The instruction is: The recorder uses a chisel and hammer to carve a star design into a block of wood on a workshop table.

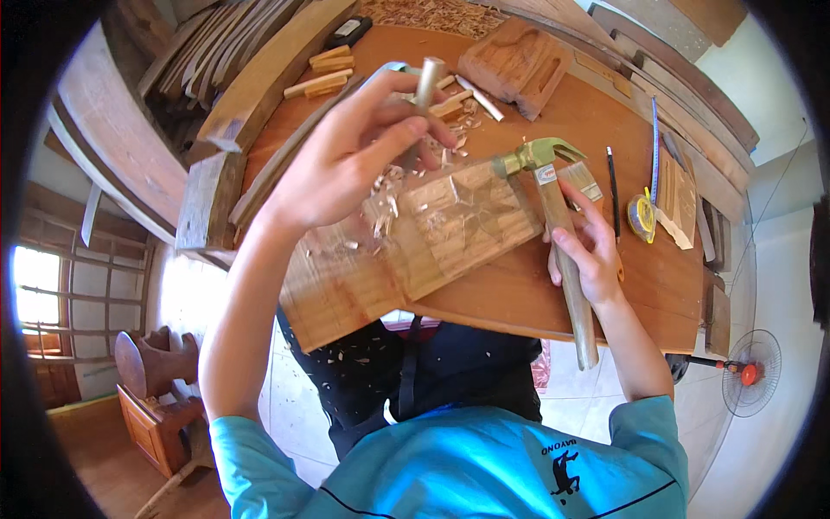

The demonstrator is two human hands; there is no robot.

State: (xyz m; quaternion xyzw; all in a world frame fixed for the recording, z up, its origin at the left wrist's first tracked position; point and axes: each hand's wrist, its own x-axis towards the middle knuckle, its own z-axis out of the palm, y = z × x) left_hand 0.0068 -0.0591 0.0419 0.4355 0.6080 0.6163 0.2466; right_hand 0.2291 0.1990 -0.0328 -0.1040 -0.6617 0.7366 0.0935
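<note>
Left hand (pixel 367 145): raised above the board; fingers curled, seemingly pinching a metal rod (pixel 428 86) whose top juts past the forefinger; its lower end is hidden, so I cannot tell whether an edge meets the wood.
Right hand (pixel 593 246): wrapped around the handle of the hammer (pixel 558 216); the head sits beyond the fingers, striking face leftward, claw rightward.
Board (pixel 341 298): below the left hand and left of the right hand; carved pattern between the two hands; near end past the edge of the tabletop (pixel 493 316), so a firm rest under the worked part would serve best.
Shavings (pixel 385 212): loose below the left hand; best cleared to show the cut lines.
Rod grip: a steady pinch well below the struck top should guard the fingers; resting the heel of the left hand on the board would help control.
Hammer taps: short, light and square to the rod's end; a grip lower on the handle gives more swing, a higher one more control.
Pencil (pixel 613 192): just right of the right hand; within easy reach for re-marking lines.
</note>
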